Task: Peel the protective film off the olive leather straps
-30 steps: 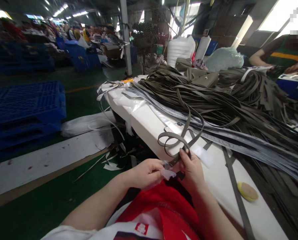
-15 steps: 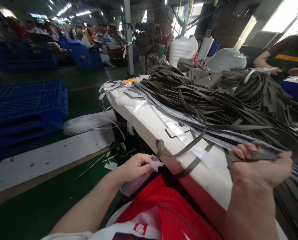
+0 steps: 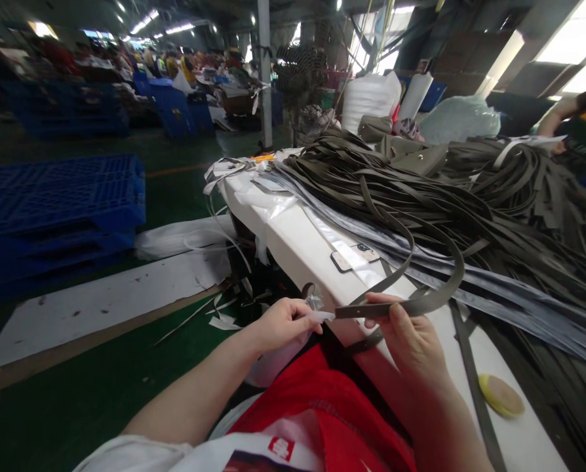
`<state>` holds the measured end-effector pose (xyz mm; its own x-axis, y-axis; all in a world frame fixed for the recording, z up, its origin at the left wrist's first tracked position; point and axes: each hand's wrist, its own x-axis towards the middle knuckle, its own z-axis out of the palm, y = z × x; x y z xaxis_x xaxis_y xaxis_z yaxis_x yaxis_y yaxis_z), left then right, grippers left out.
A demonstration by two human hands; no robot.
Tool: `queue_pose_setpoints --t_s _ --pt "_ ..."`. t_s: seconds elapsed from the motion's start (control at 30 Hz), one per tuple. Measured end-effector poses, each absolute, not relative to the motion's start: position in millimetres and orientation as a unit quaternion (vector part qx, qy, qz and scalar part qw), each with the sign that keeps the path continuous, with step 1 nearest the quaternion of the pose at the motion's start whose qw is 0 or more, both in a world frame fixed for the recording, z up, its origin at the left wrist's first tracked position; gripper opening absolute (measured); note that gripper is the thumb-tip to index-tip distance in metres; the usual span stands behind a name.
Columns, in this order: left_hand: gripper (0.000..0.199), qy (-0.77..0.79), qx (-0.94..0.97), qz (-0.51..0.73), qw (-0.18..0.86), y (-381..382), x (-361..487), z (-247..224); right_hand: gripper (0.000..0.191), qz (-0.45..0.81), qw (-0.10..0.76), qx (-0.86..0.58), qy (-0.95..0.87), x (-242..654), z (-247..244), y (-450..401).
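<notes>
My left hand [image 3: 286,326] is closed on a thin translucent plastic sleeve [image 3: 314,305] at the table's near edge; its lower part hangs over my lap. A small curl of dark olive strap shows just behind the fingers. My right hand [image 3: 413,341] pinches a dark olive strap [image 3: 366,311] between thumb and fingers. The strap's flat end points left and meets or nearly meets the plastic; I cannot tell whether it is inside. From the right hand the strap loops back toward a big heap of similar straps [image 3: 371,183] on the white table [image 3: 293,239].
A phone [image 3: 354,257] lies on the table under a clear strip. A round yellow-rimmed disc [image 3: 501,395] rests at the right. Blue pallets [image 3: 57,196] stand at the left, with a long white board [image 3: 111,301] on the floor. A co-worker's arm [image 3: 558,121] shows at far right.
My right hand has come left and down from the right side of the table, bringing the strap end to the plastic in my left hand. The yellow-rimmed disc has come into sight.
</notes>
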<state>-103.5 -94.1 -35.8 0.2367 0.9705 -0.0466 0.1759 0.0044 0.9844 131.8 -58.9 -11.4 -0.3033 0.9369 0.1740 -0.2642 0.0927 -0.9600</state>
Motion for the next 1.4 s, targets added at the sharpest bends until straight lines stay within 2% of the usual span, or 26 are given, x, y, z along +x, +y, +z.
queue_pose_setpoints --t_s 0.17,0.3,0.57,0.73,1.13,1.27,1.4 --pt "0.044 0.403 0.516 0.395 0.644 -96 -101 -39 0.021 0.498 0.529 -0.3 -0.619 127 -12 -66" --pt "0.041 0.368 0.521 0.39 0.665 -95 -101 -41 0.02 0.442 0.519 -0.294 -0.67 127 -11 -64" --pt "0.047 0.314 0.65 0.366 0.588 -100 -109 -28 0.025 0.479 0.498 -0.374 -0.619 127 -12 -66" --pt "0.049 0.321 0.637 0.382 0.588 -101 -116 -27 0.027 0.519 0.522 -0.373 -0.565 129 -14 -67" --pt "0.054 0.329 0.66 0.366 0.568 -101 -112 -26 0.03 0.505 0.529 -0.388 -0.56 126 -10 -71" --pt "0.053 0.324 0.683 0.35 0.554 -101 -113 -25 0.03 0.47 0.497 -0.401 -0.609 125 -6 -71" --pt "0.054 0.286 0.743 0.309 0.521 -99 -114 -22 0.028 0.57 0.444 -0.379 -0.579 124 -5 -76"
